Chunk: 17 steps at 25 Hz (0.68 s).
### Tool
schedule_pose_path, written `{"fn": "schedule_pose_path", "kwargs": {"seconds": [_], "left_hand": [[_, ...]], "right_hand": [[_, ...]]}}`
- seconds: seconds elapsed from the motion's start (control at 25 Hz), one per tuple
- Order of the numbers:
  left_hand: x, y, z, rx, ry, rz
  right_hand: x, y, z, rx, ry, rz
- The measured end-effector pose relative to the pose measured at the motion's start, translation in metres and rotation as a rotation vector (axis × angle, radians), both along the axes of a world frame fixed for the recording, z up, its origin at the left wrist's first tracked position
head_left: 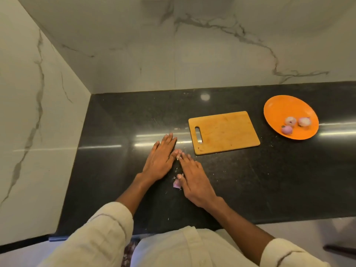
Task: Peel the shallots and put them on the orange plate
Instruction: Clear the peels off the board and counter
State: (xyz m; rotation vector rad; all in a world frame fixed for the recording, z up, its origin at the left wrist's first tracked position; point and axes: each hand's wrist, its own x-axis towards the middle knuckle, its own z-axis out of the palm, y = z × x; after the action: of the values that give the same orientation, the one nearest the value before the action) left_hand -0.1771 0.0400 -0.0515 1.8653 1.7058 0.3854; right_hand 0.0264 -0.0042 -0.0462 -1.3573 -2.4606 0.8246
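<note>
Three peeled shallots (296, 124) lie on the orange plate (279, 110) at the right of the black counter. My left hand (160, 160) lies flat on the counter with straight fingers. My right hand (194, 178) lies flat beside it, fingers straight, their tips near my left thumb. A small pale scrap of peel (178, 156) sits between the two hands. A purple piece of shallot skin (176, 184) lies by my right thumb. Neither hand holds anything.
A wooden cutting board (223, 132) with a handle slot lies between my hands and the plate. Small flecks of peel are scattered on the black counter (115, 170). Marble walls close the left side and the back.
</note>
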Motion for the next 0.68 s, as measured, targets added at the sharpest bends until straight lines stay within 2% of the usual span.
{"fn": "schedule_pose_path", "kwargs": {"seconds": [0.08,0.16,0.2,0.28,0.36,0.4,0.48,0.6,0.68], "left_hand": [[-0.007,-0.033,-0.002,0.003,-0.283,0.034],[-0.014,-0.048,-0.003,0.010,-0.515,0.205],[-0.018,-0.043,0.001,0.032,-0.480,0.287],[-0.027,-0.023,0.002,0.043,-0.212,0.355],[-0.033,-0.003,-0.001,0.033,-0.024,0.289],[-0.035,0.002,-0.002,0.036,-0.001,0.255],[-0.028,-0.014,0.001,0.035,-0.109,0.220],[-0.004,-0.083,0.004,0.038,-0.392,0.122],[0.001,-0.104,0.008,0.023,-0.642,0.146]], "right_hand": [[-0.011,-0.010,0.006,-0.052,0.148,0.109],[-0.024,0.004,0.007,-0.010,0.205,0.077],[-0.034,0.024,0.007,0.021,0.200,0.008],[-0.059,0.075,0.007,0.040,0.122,-0.117],[-0.075,0.110,0.002,0.033,-0.043,-0.157],[-0.078,0.116,-0.004,0.062,-0.118,-0.143],[-0.073,0.087,-0.009,0.070,-0.115,-0.082],[-0.047,-0.003,0.007,-0.054,0.132,0.033],[-0.026,-0.030,0.017,-0.079,0.260,0.017]]}}
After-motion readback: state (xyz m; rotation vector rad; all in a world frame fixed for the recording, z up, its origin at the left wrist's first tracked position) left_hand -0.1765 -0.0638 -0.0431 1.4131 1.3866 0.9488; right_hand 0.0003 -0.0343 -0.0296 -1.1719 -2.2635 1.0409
